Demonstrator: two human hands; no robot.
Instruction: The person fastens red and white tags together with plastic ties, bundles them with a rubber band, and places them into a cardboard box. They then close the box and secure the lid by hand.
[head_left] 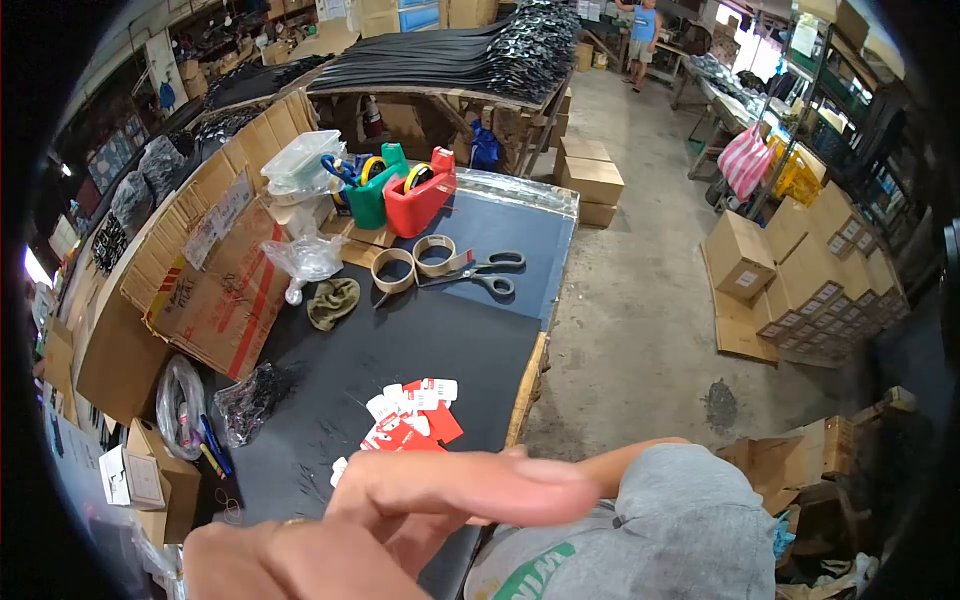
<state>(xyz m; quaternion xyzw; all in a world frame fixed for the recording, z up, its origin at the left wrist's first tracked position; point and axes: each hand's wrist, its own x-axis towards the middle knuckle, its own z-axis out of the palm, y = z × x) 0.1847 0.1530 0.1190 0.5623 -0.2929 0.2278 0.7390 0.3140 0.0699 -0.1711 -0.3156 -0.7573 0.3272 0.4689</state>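
Note:
My left hand (400, 510) is raised close to the camera at the bottom, large and slightly blurred. One digit stretches to the right with its nail showing, the other fingers are partly cut off, and I see nothing held. My right forearm (625, 460) comes out of a grey sleeve (690, 500) and runs behind the left hand; the right hand's fingers are hidden. Just beyond the left hand, a loose pile of red and white tags (412, 415) lies on the dark table (330, 380). Thin black strands lie to the left of the tags.
Scissors (490, 275), tape rolls (393, 272), a red tape dispenser (420, 200) and a green one (368, 205) sit farther up the table. An open carton (220, 290) borders its left side. Stacked boxes (800, 270) stand right. A person (642, 40) stands far back.

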